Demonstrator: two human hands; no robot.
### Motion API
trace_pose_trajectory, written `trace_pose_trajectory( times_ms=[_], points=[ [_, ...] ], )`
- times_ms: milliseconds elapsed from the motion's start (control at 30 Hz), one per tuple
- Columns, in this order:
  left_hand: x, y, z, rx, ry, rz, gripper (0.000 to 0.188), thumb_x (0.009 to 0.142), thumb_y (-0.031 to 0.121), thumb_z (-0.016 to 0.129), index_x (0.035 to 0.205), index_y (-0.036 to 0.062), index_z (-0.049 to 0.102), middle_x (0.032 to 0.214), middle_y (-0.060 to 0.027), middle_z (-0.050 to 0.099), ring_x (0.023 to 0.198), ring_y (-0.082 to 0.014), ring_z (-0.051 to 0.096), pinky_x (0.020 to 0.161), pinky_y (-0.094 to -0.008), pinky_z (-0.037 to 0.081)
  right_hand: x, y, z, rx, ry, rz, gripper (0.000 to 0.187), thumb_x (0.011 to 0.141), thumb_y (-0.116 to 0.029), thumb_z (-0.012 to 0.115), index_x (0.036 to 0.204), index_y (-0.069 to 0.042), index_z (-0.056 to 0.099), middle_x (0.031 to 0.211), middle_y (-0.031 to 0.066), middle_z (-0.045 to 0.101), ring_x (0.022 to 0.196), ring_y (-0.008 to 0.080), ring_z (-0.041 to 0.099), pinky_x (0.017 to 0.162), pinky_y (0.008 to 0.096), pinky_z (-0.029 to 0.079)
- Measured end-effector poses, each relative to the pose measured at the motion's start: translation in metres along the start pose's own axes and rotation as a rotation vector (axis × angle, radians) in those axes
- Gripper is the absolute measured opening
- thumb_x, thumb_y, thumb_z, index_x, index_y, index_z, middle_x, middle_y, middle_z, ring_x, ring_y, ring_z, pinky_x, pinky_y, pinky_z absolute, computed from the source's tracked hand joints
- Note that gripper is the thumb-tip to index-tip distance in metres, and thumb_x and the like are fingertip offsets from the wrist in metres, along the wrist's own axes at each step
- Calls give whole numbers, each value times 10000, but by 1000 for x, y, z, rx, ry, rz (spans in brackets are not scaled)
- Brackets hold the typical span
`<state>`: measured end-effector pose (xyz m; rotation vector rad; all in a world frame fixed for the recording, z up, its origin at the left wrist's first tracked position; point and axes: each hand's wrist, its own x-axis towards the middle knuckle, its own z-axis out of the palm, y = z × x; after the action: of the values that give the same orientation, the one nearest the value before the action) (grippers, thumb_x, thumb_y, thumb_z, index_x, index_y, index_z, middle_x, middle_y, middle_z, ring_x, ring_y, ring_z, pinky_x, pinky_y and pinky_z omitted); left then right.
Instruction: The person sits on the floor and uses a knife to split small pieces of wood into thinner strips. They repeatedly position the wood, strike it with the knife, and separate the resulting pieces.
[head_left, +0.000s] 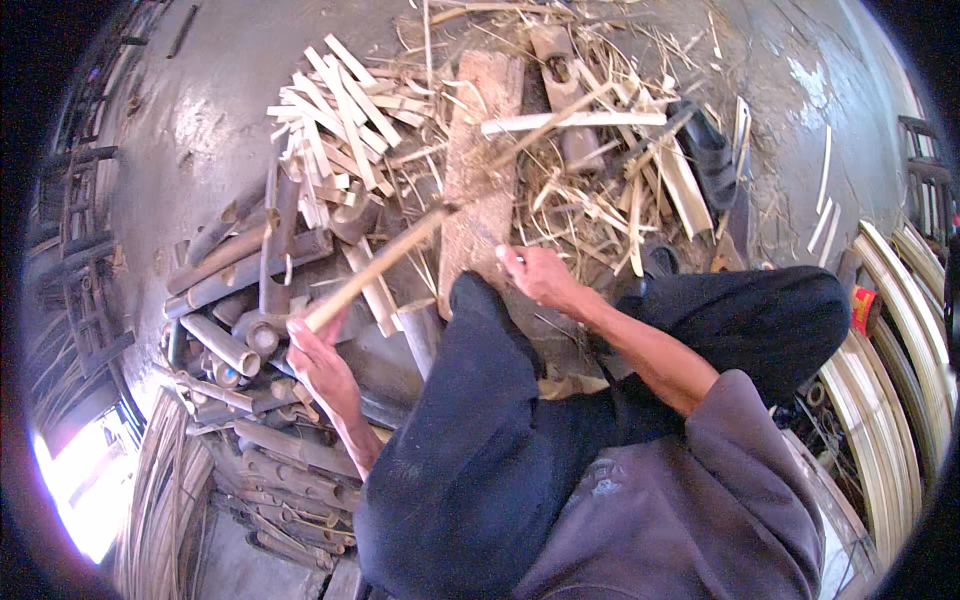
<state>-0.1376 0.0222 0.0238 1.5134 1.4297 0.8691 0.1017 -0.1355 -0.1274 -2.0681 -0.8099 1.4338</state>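
Observation:
My left hand point(325, 365) is closed on the lower end of a long bamboo strip point(385, 260). The strip slants up and to the right, crossing over a worn wooden board point(480, 90); a dark node shows partway along it. My right hand point(540, 276) is closed at the board's right edge. From its fingers a thin, dark, blade-like tool point(484, 234) points toward the strip; its handle is hidden in the grip. My dark-covered foot point(478, 297) rests at the board's near end.
Short pale bamboo pieces point(345, 105) are heaped left of the board. Cut bamboo tubes point(240, 275) are piled at the left. Shavings and a dark sandal point(708, 155) lie to the right. Long split bamboo strips point(870, 430) are stacked at the far right.

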Motion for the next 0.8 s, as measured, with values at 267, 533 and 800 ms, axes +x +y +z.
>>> trace_pose_trajectory(
  times_ms=[267, 533, 800],
  points=[
    [22, -3, 36, -677, -140, -63, 725, 990, 580, 274, 1462, 30, 269, 1458, -208, 380, 1354, -319, 369, 1063, -517, 360, 14, 35, -7, 169, 31, 8, 470, 995, -442, 433, 1131, -19, 586, 563, 67, 521, 506, 187, 539, 495, 338, 451],
    [31, 23, 112, -73, -176, 452, 308, 993, 129, 487, 1280, 19, 464, 1163, -141, 616, 1051, -225, 616, 850, -331, 513, -59, -102, -64, 446, -25, -360, 534, 1001, -237, 465, 1496, -125, 298, 672, 15, 515, 520, 101, 514, 479, 264, 462],
    [6, 43, 127, 12, -524, 376, 126, 929, 124, 595, 1014, 50, 539, 852, -126, 638, 780, -234, 643, 702, -345, 493, -141, -171, -92, 686, -100, -261, 525, 1022, -277, 413, 1510, -160, 259, 661, 13, 498, 464, 80, 467, 413, 243, 429]
  ],
)
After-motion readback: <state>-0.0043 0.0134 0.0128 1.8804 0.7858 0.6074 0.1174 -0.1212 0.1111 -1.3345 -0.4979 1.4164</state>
